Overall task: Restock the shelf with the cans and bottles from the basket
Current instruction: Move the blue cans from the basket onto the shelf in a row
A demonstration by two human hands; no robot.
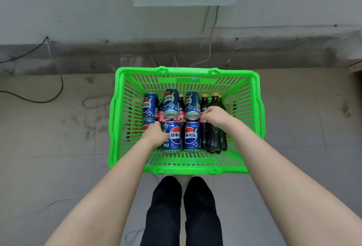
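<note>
A bright green plastic basket [252, 96] stands on the floor in front of my feet. Inside lie several blue Pepsi cans [192, 135] on top of dark cola bottles [215, 136] with yellow caps and red labels. My left hand [154, 133] is curled over the near-left can [147, 125], fingers wrapped on it. My right hand [214, 116] rests on the rightmost bottles, fingers bent around a bottle's red label near the far-right can [193, 106]. The shelf is not in view.
Grey tiled floor surrounds the basket. A concrete ledge and a pale wall run behind it, with black and white cables [58, 89] trailing at the left and centre. My dark trouser legs [182, 210] stand just below the basket's near rim.
</note>
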